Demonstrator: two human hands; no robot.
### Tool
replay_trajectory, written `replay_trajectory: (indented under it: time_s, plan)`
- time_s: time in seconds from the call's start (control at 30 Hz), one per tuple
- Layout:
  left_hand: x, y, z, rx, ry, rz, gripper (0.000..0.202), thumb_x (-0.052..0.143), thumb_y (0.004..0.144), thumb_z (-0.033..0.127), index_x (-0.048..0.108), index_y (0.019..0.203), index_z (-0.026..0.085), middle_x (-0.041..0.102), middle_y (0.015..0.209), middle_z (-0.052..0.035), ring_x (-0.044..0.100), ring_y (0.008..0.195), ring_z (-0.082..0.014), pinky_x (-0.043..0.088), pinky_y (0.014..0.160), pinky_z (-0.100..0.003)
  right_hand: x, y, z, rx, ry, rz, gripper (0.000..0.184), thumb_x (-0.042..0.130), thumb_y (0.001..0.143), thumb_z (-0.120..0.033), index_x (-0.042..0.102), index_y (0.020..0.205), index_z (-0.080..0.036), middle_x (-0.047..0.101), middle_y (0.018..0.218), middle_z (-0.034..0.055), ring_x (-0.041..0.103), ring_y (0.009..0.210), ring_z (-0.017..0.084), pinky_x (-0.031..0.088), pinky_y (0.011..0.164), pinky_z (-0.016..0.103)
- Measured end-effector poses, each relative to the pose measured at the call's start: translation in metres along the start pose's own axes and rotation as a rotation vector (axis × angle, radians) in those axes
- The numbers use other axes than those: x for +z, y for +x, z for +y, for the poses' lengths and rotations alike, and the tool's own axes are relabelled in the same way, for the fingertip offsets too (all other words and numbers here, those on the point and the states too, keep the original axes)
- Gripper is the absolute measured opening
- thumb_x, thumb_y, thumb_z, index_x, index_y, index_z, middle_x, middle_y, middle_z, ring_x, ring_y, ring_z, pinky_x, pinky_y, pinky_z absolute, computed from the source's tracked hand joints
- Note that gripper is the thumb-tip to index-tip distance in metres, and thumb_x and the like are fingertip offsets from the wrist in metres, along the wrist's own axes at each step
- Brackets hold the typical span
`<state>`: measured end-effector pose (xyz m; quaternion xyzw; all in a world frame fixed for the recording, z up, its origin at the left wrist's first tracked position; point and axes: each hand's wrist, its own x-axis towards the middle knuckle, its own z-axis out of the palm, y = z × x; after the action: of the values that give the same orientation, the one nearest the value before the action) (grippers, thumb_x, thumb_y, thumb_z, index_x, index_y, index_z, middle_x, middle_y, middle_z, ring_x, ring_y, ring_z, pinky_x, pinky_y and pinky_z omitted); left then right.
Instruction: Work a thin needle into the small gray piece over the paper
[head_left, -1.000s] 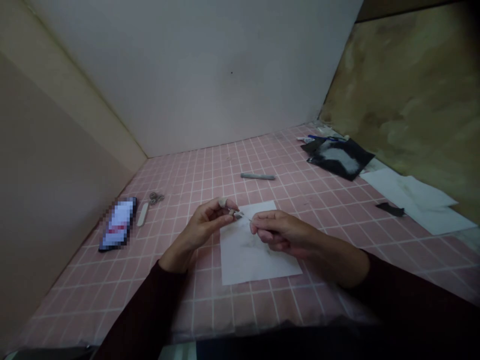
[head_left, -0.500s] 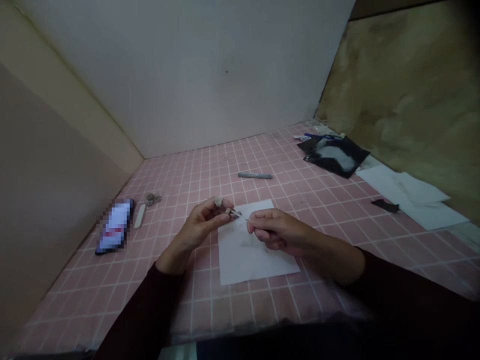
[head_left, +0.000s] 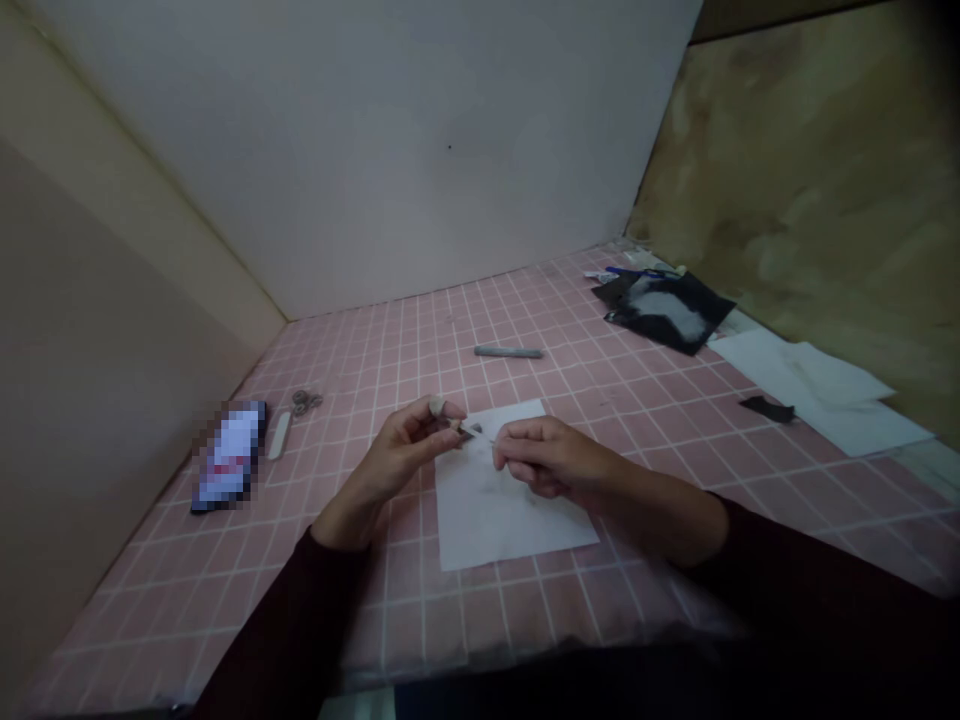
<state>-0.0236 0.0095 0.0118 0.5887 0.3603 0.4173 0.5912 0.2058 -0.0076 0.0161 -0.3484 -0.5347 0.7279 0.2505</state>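
View shifted slightly; left hand (head_left: 412, 437) pinches a small piece (head_left: 474, 430), right hand (head_left: 551, 455) a thin tool (head_left: 488, 438).

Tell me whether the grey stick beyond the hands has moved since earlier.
No. The grey stick lies on the same squares of the pink tablecloth; only the whole view has shifted slightly.

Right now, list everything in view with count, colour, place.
Walls: three, pale and brownish, around
Tablecloth: one, pink, beneath everything
Phone: one, dark, far left
Strip: one, whitish, beside phone
Loops: uncounted, greyish, beyond strip
Rod: one, grey, centre
Sheeting: uncounted, black, back right
Stick: one, blue, behind sheeting
Papers: at least two, white, right
Scrap: one, dark, by papers
Sheet: one, white, front
Piece: one, greyish, above sheet
Thin item: one, pale, above sheet
Left hand: one, dark-sleeved, holding piece
Right hand: one, dark-sleeved, holding thin item
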Motion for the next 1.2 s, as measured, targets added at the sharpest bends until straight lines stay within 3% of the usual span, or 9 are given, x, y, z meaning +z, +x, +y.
replay_trajectory:
  time_s: [0.13, 0.37, 0.43, 0.57, 0.67, 0.9, 0.97, 1.1, 1.2]
  plan:
    - [0.002, -0.001, 0.001, 0.004, -0.003, -0.018, 0.022, 0.078, 0.078, 0.024, 0.068, 0.097, 0.016, 0.068, 0.083, -0.0028, 0.061, 0.071, -0.0109, 0.047, 0.065, -0.022, -0.002, 0.001, 0.0, 0.099, 0.172, -0.069, 0.021, 0.054, 0.088, -0.035, 0.057, 0.081, -0.016, 0.039, 0.054, -0.0091, 0.015, 0.041, 0.005, 0.012, 0.04, 0.02]
    - [0.002, 0.001, 0.002, -0.011, 0.078, 0.004, 0.023, 0.073, 0.083, 0.034, 0.069, 0.088, 0.013, 0.06, 0.07, -0.0002, 0.05, 0.059, -0.0078, 0.041, 0.056, -0.02, 0.008, -0.003, 0.003, -0.372, -0.566, 0.172, 0.016, 0.053, 0.086, -0.019, 0.055, 0.07, -0.018, 0.049, 0.061, -0.0027, 0.043, 0.058, 0.01, 0.033, 0.058, 0.025]
    - [0.002, 0.0, 0.002, -0.013, 0.08, -0.003, 0.021, 0.075, 0.081, 0.032, 0.069, 0.087, 0.013, 0.061, 0.071, -0.0004, 0.051, 0.059, -0.0077, 0.042, 0.057, -0.02, 0.006, -0.003, 0.0, -0.289, -0.459, 0.14, 0.017, 0.052, 0.088, -0.023, 0.056, 0.072, -0.018, 0.048, 0.059, -0.0034, 0.041, 0.053, 0.009, 0.031, 0.054, 0.025]
    - [0.002, -0.002, 0.003, 0.008, 0.028, -0.025, 0.022, 0.079, 0.077, 0.025, 0.069, 0.095, 0.015, 0.068, 0.086, -0.0041, 0.062, 0.074, -0.0119, 0.048, 0.068, -0.023, -0.002, -0.003, -0.008, 0.061, 0.051, -0.045, 0.021, 0.053, 0.088, -0.036, 0.058, 0.08, -0.016, 0.04, 0.055, -0.0081, 0.019, 0.042, 0.005, 0.015, 0.042, 0.022]
    - [0.002, -0.002, 0.003, 0.009, 0.027, -0.033, 0.021, 0.077, 0.08, 0.025, 0.068, 0.097, 0.016, 0.068, 0.087, -0.0042, 0.063, 0.077, -0.0129, 0.049, 0.07, -0.024, -0.005, -0.002, -0.008, 0.101, 0.112, -0.085, 0.022, 0.055, 0.087, -0.038, 0.058, 0.081, -0.016, 0.039, 0.055, -0.0087, 0.016, 0.041, 0.005, 0.013, 0.041, 0.022]
    - [0.002, 0.001, 0.0, -0.013, 0.131, -0.011, 0.021, 0.07, 0.085, 0.033, 0.066, 0.088, 0.013, 0.058, 0.072, 0.0001, 0.05, 0.061, -0.0084, 0.042, 0.058, -0.021, 0.005, -0.004, 0.001, -0.378, -0.63, 0.176, 0.016, 0.052, 0.087, -0.02, 0.055, 0.071, -0.018, 0.05, 0.061, -0.0022, 0.043, 0.059, 0.011, 0.033, 0.06, 0.026]
    - [0.002, 0.0, 0.0, -0.026, 0.124, -0.027, 0.02, 0.071, 0.084, 0.032, 0.066, 0.089, 0.013, 0.059, 0.075, -0.0004, 0.052, 0.063, -0.0087, 0.043, 0.061, -0.021, 0.003, -0.004, -0.001, -0.281, -0.52, 0.137, 0.017, 0.05, 0.088, -0.023, 0.056, 0.073, -0.018, 0.049, 0.06, -0.0026, 0.041, 0.055, 0.011, 0.031, 0.056, 0.026]
    - [0.003, -0.002, 0.003, 0.006, 0.056, -0.069, 0.021, 0.075, 0.082, 0.025, 0.067, 0.098, 0.016, 0.066, 0.09, -0.0044, 0.063, 0.081, -0.0133, 0.049, 0.075, -0.025, -0.004, -0.003, -0.008, 0.071, 0.009, -0.049, 0.022, 0.051, 0.089, -0.036, 0.058, 0.081, -0.017, 0.038, 0.055, -0.008, 0.019, 0.042, 0.006, 0.015, 0.043, 0.023]
    - [0.004, -0.003, 0.004, 0.029, 0.042, -0.071, 0.02, 0.075, 0.082, 0.025, 0.067, 0.097, 0.016, 0.067, 0.09, -0.0049, 0.064, 0.082, -0.0145, 0.049, 0.075, -0.025, -0.005, -0.002, -0.008, 0.103, 0.091, -0.079, 0.023, 0.053, 0.088, -0.038, 0.057, 0.082, -0.017, 0.036, 0.054, -0.0092, 0.015, 0.042, 0.006, 0.012, 0.042, 0.022]
